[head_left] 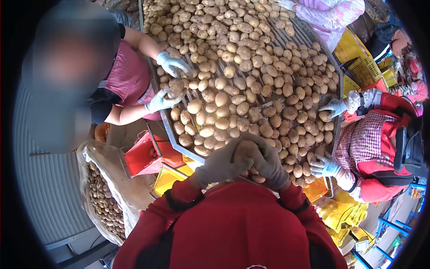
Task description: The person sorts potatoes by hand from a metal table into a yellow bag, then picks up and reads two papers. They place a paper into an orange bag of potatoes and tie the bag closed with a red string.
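A brown potato point(245, 150) is held between my two grey-gloved hands at the near edge of the sorting table. My left hand point(222, 164) wraps it from the left, and my right hand point(268, 162) closes over its right side and top. Both hands touch each other around it, so part of the potato is hidden. Just beyond my hands, many loose potatoes point(221, 111) cover the slatted table. Several lie close beside my right hand.
A metal rim point(166, 123) borders the table. Co-workers' gloved hands reach in at left point(172, 65) and right point(325, 166). Below stand a red bin point(142, 157) and a yellow bin point(168, 180). A large sack point(130, 188) of potatoes is at lower left.
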Motion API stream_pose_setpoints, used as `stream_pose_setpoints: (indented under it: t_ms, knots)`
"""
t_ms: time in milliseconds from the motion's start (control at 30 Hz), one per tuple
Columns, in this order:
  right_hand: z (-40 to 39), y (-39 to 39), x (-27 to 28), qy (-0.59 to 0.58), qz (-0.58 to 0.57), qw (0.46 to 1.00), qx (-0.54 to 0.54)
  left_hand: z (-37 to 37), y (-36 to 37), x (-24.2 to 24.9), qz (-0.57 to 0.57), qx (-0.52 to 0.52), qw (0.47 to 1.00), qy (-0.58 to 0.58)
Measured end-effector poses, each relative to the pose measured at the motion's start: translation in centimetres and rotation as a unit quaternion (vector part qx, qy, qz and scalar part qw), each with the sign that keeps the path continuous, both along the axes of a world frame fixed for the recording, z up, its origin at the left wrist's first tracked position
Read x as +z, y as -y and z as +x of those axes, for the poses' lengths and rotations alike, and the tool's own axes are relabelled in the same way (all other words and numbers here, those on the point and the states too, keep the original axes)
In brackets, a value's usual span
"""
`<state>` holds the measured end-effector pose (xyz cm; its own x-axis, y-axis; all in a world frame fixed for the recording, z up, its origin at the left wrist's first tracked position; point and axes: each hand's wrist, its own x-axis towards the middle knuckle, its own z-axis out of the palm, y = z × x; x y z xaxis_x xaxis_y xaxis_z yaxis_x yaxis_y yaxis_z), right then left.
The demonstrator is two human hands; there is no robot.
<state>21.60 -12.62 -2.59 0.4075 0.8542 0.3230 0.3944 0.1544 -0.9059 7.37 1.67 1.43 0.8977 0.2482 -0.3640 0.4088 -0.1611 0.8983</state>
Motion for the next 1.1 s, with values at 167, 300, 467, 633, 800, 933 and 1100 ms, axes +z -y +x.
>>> stream_pose_setpoints:
  t_ms: [167, 300, 467, 633, 800, 933, 1100]
  knots:
    - [-2.4, 1.2, -1.6, 0.106, 0.021, 0.994, 0.019, -2.6, 1.4, -0.6, -0.045, 0.024, 0.999, -0.003]
    - [-2.8, 0.7, -0.2, 0.098, -0.02, 0.995, 0.027, -4.1, 1.8, 1.8, -0.072, 0.056, 0.995, 0.029]
    - [-3.7, 0.9, 1.2, -0.334, -0.174, 0.922, 0.094, -6.6, 1.8, 1.0, 0.121, 0.05, 0.991, 0.009]
    - [-6.0, 1.5, 0.8, -0.284, -0.229, 0.925, 0.108, -7.2, 3.1, 0.9, 0.2, 0.109, 0.97, 0.079]
    - [-7.9, 1.6, -0.9, -0.357, -0.24, 0.898, 0.089, -7.6, 2.6, -3.2, 0.311, 0.13, 0.914, 0.224]
    - [-7.5, 1.6, -0.1, -0.394, -0.189, 0.896, 0.085, -7.2, 2.5, -3.3, -0.013, 0.24, 0.962, 0.133]
    - [-7.1, 1.9, 0.7, -0.384, -0.071, 0.914, 0.11, -9.1, 0.9, -4.1, -0.232, 0.179, 0.949, 0.12]
